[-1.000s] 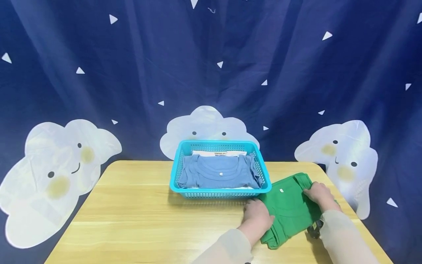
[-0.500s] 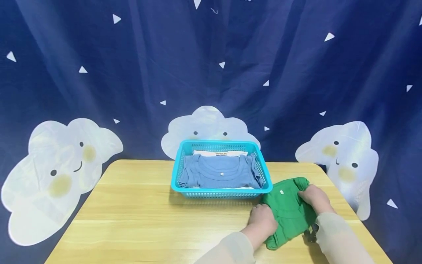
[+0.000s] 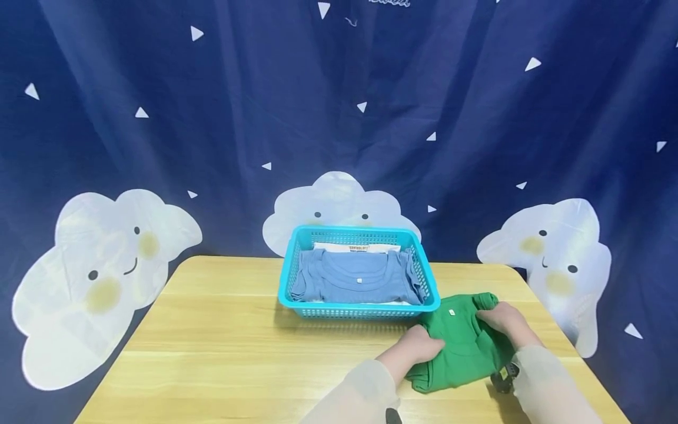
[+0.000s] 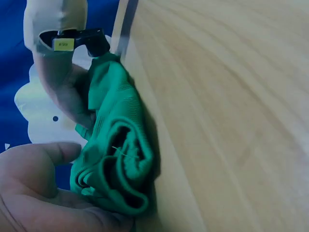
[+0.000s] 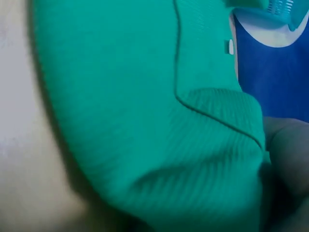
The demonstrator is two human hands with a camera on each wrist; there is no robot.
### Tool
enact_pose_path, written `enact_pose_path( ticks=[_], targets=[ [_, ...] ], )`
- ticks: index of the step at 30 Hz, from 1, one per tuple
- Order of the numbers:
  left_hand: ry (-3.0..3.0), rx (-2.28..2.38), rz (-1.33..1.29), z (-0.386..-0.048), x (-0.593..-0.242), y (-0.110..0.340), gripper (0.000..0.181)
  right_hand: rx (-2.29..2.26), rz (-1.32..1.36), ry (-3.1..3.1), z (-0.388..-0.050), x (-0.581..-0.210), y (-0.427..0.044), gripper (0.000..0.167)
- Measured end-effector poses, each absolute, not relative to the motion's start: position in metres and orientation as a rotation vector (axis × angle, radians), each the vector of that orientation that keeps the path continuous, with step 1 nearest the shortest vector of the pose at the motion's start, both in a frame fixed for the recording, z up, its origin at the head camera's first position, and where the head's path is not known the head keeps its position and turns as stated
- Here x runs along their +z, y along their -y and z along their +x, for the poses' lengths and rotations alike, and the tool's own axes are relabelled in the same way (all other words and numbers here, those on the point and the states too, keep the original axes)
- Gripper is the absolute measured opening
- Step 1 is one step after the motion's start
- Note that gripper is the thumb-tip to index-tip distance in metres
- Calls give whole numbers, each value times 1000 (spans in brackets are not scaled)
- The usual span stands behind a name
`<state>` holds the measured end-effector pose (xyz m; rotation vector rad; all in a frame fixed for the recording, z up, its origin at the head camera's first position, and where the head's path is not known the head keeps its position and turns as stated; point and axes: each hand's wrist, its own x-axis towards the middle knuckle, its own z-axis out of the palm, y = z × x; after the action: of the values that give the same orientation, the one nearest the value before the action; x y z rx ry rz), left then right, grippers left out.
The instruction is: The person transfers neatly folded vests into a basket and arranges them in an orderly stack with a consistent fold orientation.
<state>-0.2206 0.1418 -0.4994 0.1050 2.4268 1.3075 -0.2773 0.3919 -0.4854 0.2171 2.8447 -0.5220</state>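
Note:
A folded green shirt with a small white tag lies on the right part of the table, just in front of the basket's right corner. My left hand holds its left edge; in the left wrist view the thumb of the left hand lies over the rolled folds and the fingers reach below them. The right hand grips the shirt's upper right edge, its fingertips partly hidden by cloth. In the right wrist view the green shirt fills most of the frame, with part of the right hand at the edge.
A turquoise basket stands at the back middle of the table. Inside it a folded blue shirt lies in front of white cloth. A dark blue curtain with cloud prints hangs behind.
The green shirt has turned so that its near edge lies more level, and it looks narrower. My hands have shifted with it, the right one slightly left and down. The basket stays put.

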Motion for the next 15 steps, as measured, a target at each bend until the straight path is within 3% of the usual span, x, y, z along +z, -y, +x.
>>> enact_pose_path(
  ticks=[9,15],
  targets=[
    [-2486,1270,82,-218,-494,-142,52,-886,256,-2728,-275,-493,-391,57],
    [-2427,1316,119,-221,-500,-143,47,-949,242,-2632,-266,-489,-389,68]
  ],
)
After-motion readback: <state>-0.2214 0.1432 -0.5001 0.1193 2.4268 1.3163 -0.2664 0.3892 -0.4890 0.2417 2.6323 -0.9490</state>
